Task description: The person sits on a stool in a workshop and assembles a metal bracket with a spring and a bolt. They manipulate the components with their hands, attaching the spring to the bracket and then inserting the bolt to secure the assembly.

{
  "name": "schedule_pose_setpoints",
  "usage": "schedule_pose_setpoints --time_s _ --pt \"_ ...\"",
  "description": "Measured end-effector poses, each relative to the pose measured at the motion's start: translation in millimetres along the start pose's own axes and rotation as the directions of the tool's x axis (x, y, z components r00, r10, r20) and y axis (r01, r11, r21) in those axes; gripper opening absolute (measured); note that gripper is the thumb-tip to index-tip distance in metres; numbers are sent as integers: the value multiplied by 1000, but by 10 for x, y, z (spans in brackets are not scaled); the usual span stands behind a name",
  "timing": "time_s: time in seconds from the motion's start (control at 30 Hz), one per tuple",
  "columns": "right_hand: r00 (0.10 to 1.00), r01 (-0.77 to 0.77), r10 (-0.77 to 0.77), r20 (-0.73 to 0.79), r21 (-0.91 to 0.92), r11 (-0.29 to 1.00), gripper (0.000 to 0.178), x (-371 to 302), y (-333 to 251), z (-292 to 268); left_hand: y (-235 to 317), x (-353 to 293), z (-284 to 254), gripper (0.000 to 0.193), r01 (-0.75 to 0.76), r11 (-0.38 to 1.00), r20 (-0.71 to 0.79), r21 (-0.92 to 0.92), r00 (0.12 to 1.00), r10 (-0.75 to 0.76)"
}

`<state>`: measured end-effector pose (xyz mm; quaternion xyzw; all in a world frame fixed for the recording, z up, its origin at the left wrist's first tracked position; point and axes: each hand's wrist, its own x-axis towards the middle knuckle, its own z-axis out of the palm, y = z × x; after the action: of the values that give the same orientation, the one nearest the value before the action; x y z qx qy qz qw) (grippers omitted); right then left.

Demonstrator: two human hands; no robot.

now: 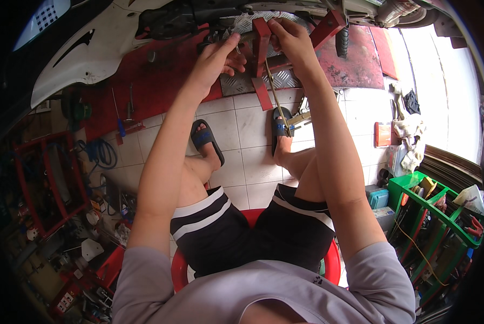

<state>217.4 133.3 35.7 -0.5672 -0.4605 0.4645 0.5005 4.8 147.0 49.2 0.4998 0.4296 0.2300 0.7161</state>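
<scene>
My left hand [219, 62] is at the left of an upright red metal bar [261, 46]. Its thumb reaches a short threaded rod [247, 36] beside the bar, and the other fingers hang apart, loosely curled. On the bar's other side, my right hand [293, 40] has its fingers bent in close against the bar near its top. Whatever lies between those fingertips is hidden. The bar belongs to a red frame with a slanted arm [328, 29] and a foot [262, 94]. A thin metal rod [277, 97] slopes down from it towards my right foot.
Above hangs the underside of a vehicle with a white body panel [99, 48]. The red platform [161, 75] has a treadplate middle. A blue-handled screwdriver [121, 127] and a blue hose [99, 154] lie left. A green tool rack [431, 202] stands right. I sit on a red stool [333, 264].
</scene>
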Motion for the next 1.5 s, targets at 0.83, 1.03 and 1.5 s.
schedule_pose_setpoints --time_s 0.83,1.03,1.5 --pt "998 -65 65 -3 76 995 35 -4 -16 -4 22 -8 4 35 -97 989 -59 -109 994 91" --pt "999 -33 34 -9 78 996 36 -5 -2 10 22 -35 42 33 -235 972 -151 28 960 237" --pt "999 -49 50 0 164 985 26 -22 -36 -51 -28 20 -76 28 -442 883 -242 -160 885 399"
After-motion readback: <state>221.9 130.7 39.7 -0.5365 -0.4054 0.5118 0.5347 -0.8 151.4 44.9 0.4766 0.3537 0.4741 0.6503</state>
